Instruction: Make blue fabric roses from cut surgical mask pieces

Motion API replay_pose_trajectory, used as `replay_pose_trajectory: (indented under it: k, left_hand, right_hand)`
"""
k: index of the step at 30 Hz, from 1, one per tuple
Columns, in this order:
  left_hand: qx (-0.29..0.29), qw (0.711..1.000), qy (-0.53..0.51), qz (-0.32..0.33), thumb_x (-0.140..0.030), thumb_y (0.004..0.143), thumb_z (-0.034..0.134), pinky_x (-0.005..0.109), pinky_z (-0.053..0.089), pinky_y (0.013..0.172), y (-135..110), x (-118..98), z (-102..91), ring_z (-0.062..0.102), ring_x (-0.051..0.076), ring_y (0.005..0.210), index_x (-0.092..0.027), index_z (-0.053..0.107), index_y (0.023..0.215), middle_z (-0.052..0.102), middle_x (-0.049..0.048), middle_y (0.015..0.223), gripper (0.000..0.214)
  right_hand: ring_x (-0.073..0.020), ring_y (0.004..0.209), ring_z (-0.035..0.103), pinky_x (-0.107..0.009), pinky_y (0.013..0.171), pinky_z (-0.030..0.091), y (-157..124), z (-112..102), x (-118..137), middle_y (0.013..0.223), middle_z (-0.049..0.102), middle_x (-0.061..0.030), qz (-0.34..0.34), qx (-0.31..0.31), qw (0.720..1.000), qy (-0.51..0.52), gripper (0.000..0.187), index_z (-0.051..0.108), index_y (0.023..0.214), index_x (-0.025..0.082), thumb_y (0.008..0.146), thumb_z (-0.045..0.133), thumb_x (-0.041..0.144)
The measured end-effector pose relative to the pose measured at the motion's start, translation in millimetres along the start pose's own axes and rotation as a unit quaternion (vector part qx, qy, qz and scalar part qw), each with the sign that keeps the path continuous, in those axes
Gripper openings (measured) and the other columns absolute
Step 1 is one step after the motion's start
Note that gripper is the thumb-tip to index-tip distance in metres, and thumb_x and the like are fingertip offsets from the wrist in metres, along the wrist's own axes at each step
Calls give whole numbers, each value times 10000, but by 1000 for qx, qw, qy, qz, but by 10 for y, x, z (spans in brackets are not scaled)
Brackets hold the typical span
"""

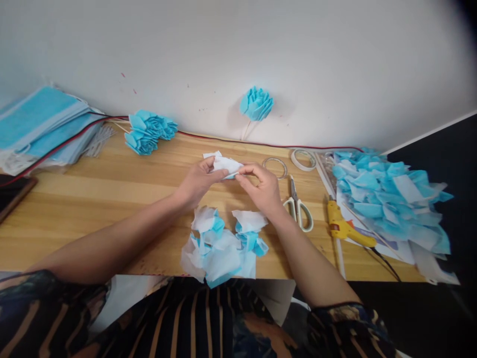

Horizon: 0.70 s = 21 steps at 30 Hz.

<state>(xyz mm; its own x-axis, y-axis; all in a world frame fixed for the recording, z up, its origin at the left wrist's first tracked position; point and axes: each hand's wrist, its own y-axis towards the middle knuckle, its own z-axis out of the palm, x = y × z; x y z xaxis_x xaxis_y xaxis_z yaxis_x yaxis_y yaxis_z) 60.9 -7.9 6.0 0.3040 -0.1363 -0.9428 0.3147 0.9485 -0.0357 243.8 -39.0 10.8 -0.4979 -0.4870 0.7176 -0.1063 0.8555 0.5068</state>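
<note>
Above the middle of the wooden table, both hands hold a folded white and pale blue fabric piece. My left hand pinches its left part, with the thumb lying across the front. My right hand grips the right end between thumb and fingertips. Just below, near the table's front edge, lies a loose heap of blue and white fabric pieces. A pair of scissors with pale handles rests right of my right hand, beside a thin tape ring and a wider tape roll.
Blue fabric flowers lie at the back left; another flower on a stick leans against the wall. Stacked face masks stand far left. At right are a yellow glue gun and a big pile of fabric petals. A red-black cable runs along the back.
</note>
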Motion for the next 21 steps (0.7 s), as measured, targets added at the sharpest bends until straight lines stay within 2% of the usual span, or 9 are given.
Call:
replay_pose_trajectory:
  k: [4, 7, 9, 12, 15, 18, 21]
  left_hand:
    - [31, 999, -11, -6, -315, 765, 809, 387, 536, 925, -11, 0, 5, 677, 185, 908, -159, 714, 955, 748, 43, 967, 263]
    - [45, 999, -12, -7, -318, 755, 823, 386, 544, 900, -11, 2, -3, 678, 184, 894, -158, 702, 972, 741, 47, 977, 296]
    - [38, 999, -6, -3, -287, 729, 839, 362, 531, 899, -2, 9, -15, 672, 177, 902, -161, 698, 989, 737, 41, 981, 322]
    - [13, 1000, 0, -3, -237, 701, 835, 327, 506, 885, 23, 24, -34, 659, 168, 909, -163, 688, 1026, 730, 34, 994, 364]
    - [0, 1000, 10, -1, -219, 696, 809, 320, 497, 878, 43, 25, -42, 649, 165, 902, -156, 680, 1027, 722, 33, 987, 360]
    - [16, 997, 69, 14, -217, 704, 787, 325, 494, 869, 35, -9, -34, 647, 183, 908, -153, 689, 1028, 720, 40, 978, 345]
    - [36, 984, 169, 50, -167, 710, 755, 311, 486, 824, 3, -57, -13, 646, 190, 882, -174, 709, 1097, 723, 36, 974, 390]
  right_hand:
    - [-183, 853, 707, -331, 837, 551, 5, 10, 14, 904, 771, -17, 24, 1, 1000, -4, 68, 685, 833, 243, 883, 673, 288]
    - [-185, 850, 703, -336, 838, 550, 10, 0, 14, 899, 769, -19, 25, 5, 1000, -12, 56, 689, 838, 241, 877, 669, 277]
    - [-196, 904, 706, -349, 875, 549, 12, -22, 11, 951, 773, -26, 10, 21, 1000, -16, 40, 701, 891, 242, 860, 683, 259]
    - [-218, 1062, 693, -386, 983, 533, 11, -75, -4, 1132, 759, -43, -11, 56, 998, 0, 218, 695, 1074, 251, 856, 680, 256]
    - [-228, 1166, 668, -407, 1032, 527, 7, -126, -29, 1273, 710, -54, 24, 66, 995, 70, 322, 634, 1242, 277, 944, 595, 391]
    - [-235, 1142, 680, -398, 1000, 542, 6, -146, -44, 1228, 724, -60, 68, 60, 989, 120, 424, 611, 1295, 293, 970, 539, 557]
    - [-220, 1019, 702, -380, 929, 557, 5, -126, -38, 1112, 742, -48, 93, 71, 986, 122, 457, 629, 1298, 291, 948, 575, 580]
